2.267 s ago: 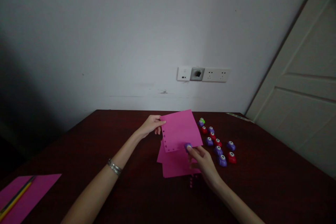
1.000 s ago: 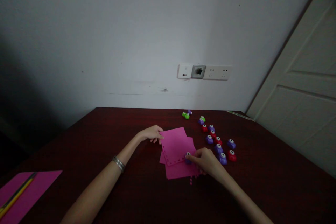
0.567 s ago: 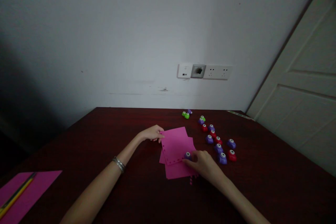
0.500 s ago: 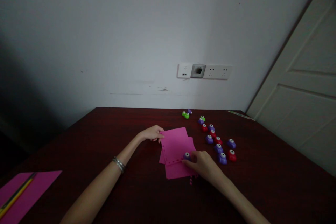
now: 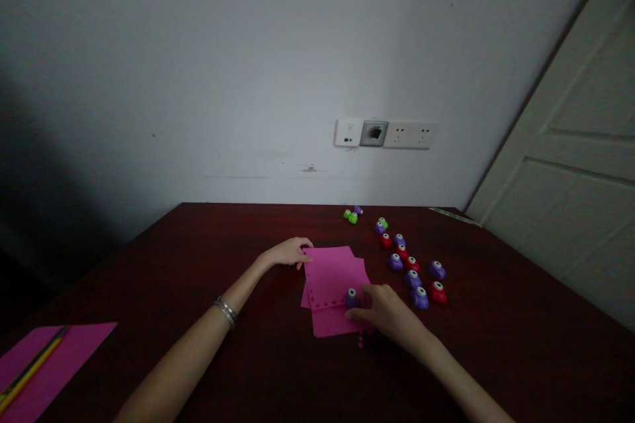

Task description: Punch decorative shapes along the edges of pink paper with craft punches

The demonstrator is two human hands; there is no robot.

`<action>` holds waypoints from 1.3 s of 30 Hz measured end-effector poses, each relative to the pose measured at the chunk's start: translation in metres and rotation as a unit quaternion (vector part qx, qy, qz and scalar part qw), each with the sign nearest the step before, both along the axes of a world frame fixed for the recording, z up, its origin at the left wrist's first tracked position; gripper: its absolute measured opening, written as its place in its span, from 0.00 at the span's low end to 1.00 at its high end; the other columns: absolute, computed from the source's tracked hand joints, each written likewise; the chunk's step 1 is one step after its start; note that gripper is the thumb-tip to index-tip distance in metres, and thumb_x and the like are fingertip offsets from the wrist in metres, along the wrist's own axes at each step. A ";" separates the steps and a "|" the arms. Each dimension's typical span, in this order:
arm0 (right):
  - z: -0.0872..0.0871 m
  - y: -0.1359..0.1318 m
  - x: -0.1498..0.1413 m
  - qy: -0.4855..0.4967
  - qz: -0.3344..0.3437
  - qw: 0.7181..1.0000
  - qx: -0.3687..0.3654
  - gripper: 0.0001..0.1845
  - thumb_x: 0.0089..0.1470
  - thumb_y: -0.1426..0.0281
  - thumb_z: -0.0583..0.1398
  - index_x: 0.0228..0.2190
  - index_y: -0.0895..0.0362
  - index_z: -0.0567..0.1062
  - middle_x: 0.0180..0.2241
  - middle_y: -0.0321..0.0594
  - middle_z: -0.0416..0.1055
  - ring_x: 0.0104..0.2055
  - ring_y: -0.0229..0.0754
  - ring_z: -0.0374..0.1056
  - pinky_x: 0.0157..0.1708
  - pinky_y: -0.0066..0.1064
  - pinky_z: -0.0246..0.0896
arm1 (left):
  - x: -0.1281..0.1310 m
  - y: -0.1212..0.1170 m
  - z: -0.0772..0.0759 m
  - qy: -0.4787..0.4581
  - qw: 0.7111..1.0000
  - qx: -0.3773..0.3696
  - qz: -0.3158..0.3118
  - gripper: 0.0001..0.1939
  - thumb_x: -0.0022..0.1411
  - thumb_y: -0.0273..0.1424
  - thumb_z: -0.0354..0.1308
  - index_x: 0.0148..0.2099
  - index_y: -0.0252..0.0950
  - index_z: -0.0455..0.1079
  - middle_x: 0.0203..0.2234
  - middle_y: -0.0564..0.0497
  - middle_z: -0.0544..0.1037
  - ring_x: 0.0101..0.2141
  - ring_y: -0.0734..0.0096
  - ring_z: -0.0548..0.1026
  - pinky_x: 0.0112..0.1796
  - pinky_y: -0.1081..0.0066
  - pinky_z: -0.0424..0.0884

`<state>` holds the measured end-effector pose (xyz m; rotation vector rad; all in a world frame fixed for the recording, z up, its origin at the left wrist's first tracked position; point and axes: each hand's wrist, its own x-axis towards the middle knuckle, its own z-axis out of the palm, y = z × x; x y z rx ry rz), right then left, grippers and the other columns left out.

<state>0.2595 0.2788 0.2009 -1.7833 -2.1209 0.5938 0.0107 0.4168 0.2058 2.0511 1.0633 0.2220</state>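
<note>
My left hand (image 5: pixel 290 252) is at the far left corner of the top pink paper sheet (image 5: pixel 330 271), thumb touching the corner and index finger raised apart from it. Small punched holes run along the sheet's left and near edges. Under it lie more pink sheets (image 5: pixel 332 324). A purple craft punch (image 5: pixel 352 299) with a white-and-dark round top sits at the sheet's near edge. My right hand (image 5: pixel 387 310) is just right of the punch, thumb and fingers apart around it; its other fingers are hidden.
Several purple, red and green craft punches (image 5: pixel 413 279) stand in loose rows on the right. Two green punches (image 5: pixel 350 216) and a purple one (image 5: pixel 358 210) are at the back. Pencils (image 5: pixel 32 370) lie on pink paper (image 5: pixel 74 350) at left. Pink cut-outs (image 5: pixel 360 340) lie in front.
The top sheet and punch have come down from the air onto the stack. My right fingers have loosened from the punch, which shifted slightly left. My left index finger has lifted off the corner.
</note>
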 end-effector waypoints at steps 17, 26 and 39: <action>0.016 0.001 0.022 0.098 0.102 0.989 -0.031 0.11 0.44 0.65 0.61 0.31 0.57 0.71 0.22 0.33 0.66 0.23 0.34 0.60 0.20 0.23 0.49 | 0.027 -0.031 0.027 0.064 0.967 0.235 -0.069 0.18 0.54 0.42 0.53 0.40 0.34 0.70 0.39 0.43 0.70 0.41 0.62 0.66 0.42 0.68 0.60; 0.010 -0.002 0.011 0.105 0.121 0.987 -0.017 0.11 0.44 0.67 0.60 0.33 0.57 0.72 0.23 0.33 0.67 0.23 0.34 0.59 0.21 0.23 0.50 | 0.026 -0.032 0.010 0.165 0.973 0.106 -0.125 0.57 0.38 0.49 0.62 0.64 0.34 0.37 0.61 0.38 0.38 0.59 0.49 0.35 0.54 0.55 0.42; 0.010 -0.003 0.009 0.099 0.126 0.987 -0.016 0.10 0.46 0.65 0.59 0.31 0.57 0.73 0.24 0.34 0.67 0.24 0.34 0.60 0.23 0.23 0.51 | 0.023 -0.030 0.009 0.155 0.973 0.095 -0.144 0.57 0.37 0.45 0.64 0.64 0.36 0.38 0.61 0.42 0.41 0.59 0.49 0.36 0.55 0.55 0.42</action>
